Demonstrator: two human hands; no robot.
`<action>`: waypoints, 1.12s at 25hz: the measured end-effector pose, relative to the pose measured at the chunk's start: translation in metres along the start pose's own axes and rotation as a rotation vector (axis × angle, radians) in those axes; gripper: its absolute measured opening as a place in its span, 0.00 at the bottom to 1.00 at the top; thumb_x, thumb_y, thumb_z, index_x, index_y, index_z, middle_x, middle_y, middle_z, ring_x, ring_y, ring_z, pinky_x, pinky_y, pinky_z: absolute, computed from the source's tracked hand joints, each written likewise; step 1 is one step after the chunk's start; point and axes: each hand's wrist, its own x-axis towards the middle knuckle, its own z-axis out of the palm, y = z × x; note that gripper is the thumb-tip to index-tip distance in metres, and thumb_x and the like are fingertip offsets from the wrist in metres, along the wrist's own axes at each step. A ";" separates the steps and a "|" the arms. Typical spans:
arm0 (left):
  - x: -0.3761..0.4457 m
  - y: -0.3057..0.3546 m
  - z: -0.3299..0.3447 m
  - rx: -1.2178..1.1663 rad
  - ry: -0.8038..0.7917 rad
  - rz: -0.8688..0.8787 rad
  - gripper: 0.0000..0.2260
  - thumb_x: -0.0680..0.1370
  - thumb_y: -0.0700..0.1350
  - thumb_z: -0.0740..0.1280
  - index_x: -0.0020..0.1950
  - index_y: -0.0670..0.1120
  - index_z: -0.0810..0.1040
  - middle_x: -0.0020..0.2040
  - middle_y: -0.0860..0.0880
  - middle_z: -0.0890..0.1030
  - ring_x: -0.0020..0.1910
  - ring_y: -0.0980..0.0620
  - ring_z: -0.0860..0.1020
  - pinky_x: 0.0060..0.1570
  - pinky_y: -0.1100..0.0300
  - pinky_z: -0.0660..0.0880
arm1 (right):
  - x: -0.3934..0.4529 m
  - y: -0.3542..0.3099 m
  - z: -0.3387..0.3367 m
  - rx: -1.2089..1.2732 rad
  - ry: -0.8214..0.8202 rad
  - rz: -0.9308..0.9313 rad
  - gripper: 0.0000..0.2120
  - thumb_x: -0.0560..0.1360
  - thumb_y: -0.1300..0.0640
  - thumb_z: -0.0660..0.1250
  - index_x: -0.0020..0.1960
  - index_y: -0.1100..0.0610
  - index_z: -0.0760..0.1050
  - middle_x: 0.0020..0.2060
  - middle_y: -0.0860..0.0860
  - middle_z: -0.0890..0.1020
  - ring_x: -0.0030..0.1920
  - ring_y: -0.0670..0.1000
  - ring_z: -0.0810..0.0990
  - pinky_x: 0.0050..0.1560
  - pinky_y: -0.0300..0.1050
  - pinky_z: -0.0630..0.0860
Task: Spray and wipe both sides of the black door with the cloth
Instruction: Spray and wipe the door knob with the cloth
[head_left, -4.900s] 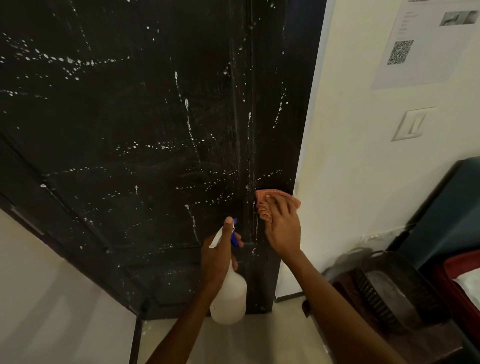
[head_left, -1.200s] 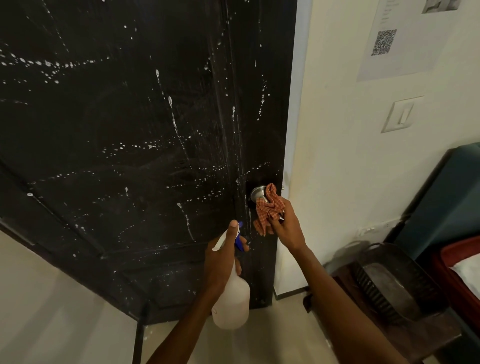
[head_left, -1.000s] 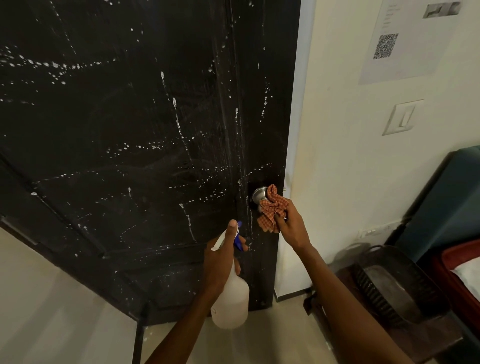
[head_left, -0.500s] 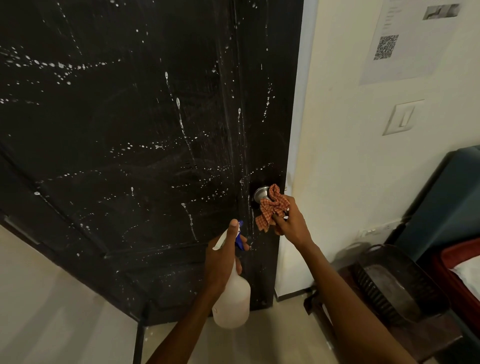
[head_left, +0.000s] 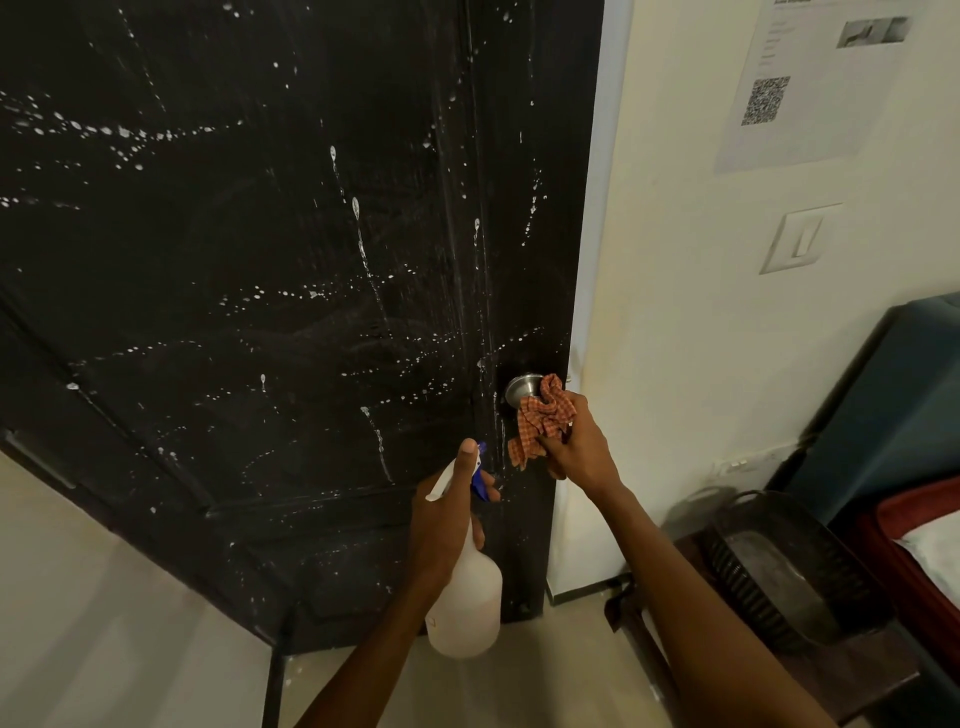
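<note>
Right hand (head_left: 576, 447) fingers bunch the cloth (head_left: 540, 421) against the knob (head_left: 522, 389); left hand (head_left: 447, 519) grips the spray bottle (head_left: 467, 603); droplets on the black door (head_left: 260, 260) likely need wiping next.

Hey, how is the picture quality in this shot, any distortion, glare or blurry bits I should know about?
Head view: wide-angle bending tilts the black door and its frame; the droplets on it catch the light and show white; the door knob shows a soft metal sheen beside the cloth; the wall notice is too soft to read; the lower right corner is dim.
</note>
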 end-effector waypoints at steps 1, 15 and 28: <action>-0.001 0.000 -0.001 -0.004 0.005 0.002 0.31 0.75 0.65 0.57 0.51 0.38 0.81 0.40 0.43 0.84 0.23 0.55 0.75 0.22 0.63 0.72 | 0.000 -0.001 0.000 0.005 0.001 0.002 0.21 0.80 0.48 0.68 0.69 0.48 0.66 0.56 0.37 0.74 0.51 0.41 0.78 0.51 0.34 0.74; -0.012 -0.002 -0.003 0.014 -0.007 0.029 0.30 0.73 0.66 0.55 0.47 0.40 0.80 0.41 0.42 0.84 0.26 0.51 0.74 0.25 0.61 0.72 | -0.003 -0.003 -0.001 0.014 0.033 0.105 0.20 0.81 0.48 0.68 0.69 0.51 0.67 0.56 0.45 0.78 0.53 0.50 0.80 0.54 0.45 0.76; -0.014 -0.009 -0.004 0.003 -0.010 -0.062 0.28 0.72 0.67 0.56 0.44 0.43 0.80 0.39 0.45 0.83 0.31 0.48 0.76 0.29 0.59 0.74 | -0.002 -0.031 0.006 0.882 -0.018 0.557 0.19 0.80 0.63 0.65 0.70 0.57 0.72 0.60 0.57 0.83 0.61 0.57 0.82 0.58 0.52 0.81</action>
